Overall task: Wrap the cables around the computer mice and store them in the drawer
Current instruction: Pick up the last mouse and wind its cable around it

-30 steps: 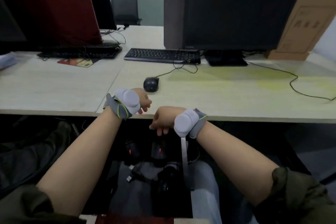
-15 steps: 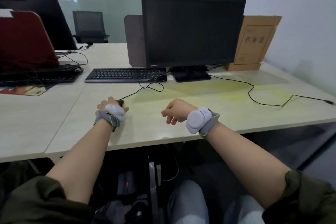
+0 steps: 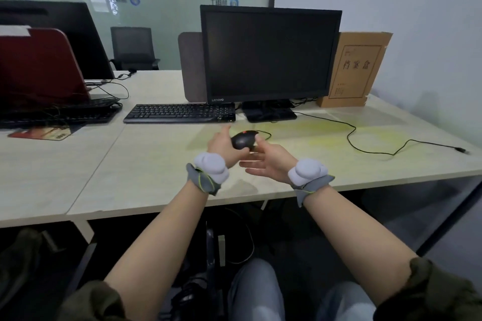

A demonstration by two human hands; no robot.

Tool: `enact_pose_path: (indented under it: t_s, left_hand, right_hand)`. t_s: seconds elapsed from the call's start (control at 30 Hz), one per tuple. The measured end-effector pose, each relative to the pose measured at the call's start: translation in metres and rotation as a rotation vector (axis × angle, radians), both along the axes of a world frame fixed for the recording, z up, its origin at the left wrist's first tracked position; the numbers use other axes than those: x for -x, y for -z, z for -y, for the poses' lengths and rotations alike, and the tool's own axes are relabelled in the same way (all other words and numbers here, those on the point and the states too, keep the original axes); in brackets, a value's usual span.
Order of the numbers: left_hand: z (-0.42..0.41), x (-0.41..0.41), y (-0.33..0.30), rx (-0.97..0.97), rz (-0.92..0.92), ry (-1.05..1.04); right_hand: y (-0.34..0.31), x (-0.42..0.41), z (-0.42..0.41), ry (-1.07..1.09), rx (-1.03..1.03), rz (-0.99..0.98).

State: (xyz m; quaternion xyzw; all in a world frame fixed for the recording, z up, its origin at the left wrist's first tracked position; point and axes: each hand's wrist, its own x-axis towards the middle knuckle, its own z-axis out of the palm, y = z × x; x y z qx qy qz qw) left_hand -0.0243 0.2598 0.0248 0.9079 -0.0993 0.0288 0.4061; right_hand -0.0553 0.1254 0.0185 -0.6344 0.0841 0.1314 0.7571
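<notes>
Holding one rounded black mouse (image 3: 243,140) above the pale wood-grain surface (image 3: 146,164), the left hand (image 3: 224,144) curls its fingers under the smooth shell, which carries a small red wheel. Just beside it, the right hand (image 3: 268,161) is spread wide, palm turned inward, thumb tip near or on the mouse's far side; whether it touches cannot be told. One thin black cable (image 3: 263,133) loops out from the mouse. Each wrist wears one grey strap with a puffy white pod, two in all.

Behind the hands lies one flat black keyboard (image 3: 180,113), and one dark, rectangular monitor (image 3: 270,53) stands on its base. One brown cardboard file box (image 3: 354,69) stands upright to the right. A second loose black cable (image 3: 391,147) snakes across the surface toward its right edge. One glossy red laptop (image 3: 39,65) sits far left.
</notes>
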Motion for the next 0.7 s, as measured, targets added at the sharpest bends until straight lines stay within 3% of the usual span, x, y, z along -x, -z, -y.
enact_pose_path:
  t_s: [0.07, 0.2, 0.3, 0.47, 0.6, 0.7]
  left_hand:
    - [0.022, 0.009, -0.004, -0.015, 0.057, 0.036]
    - [0.064, 0.022, -0.013, -0.008, 0.167, 0.16]
    - [0.09, 0.025, -0.03, 0.13, 0.131, 0.301]
    - [0.129, 0.025, -0.068, 0.354, 0.253, 0.432]
    - [0.151, 0.028, -0.078, 0.505, -0.023, 0.701]
    - [0.17, 0.03, -0.079, 0.724, -0.22, 0.687]
  right_hand:
    - [-0.005, 0.007, 0.015, 0.065, -0.083, 0.042]
    - [-0.019, 0.024, 0.055, 0.21, -0.045, 0.108]
    - [-0.03, 0.039, 0.088, 0.339, -0.008, 0.134]
    - [-0.051, 0.067, 0.131, 0.445, 0.083, 0.181]
    - [-0.061, 0.081, 0.144, 0.456, 0.03, 0.233]
    - [-0.067, 0.088, 0.155, 0.47, -0.125, 0.294]
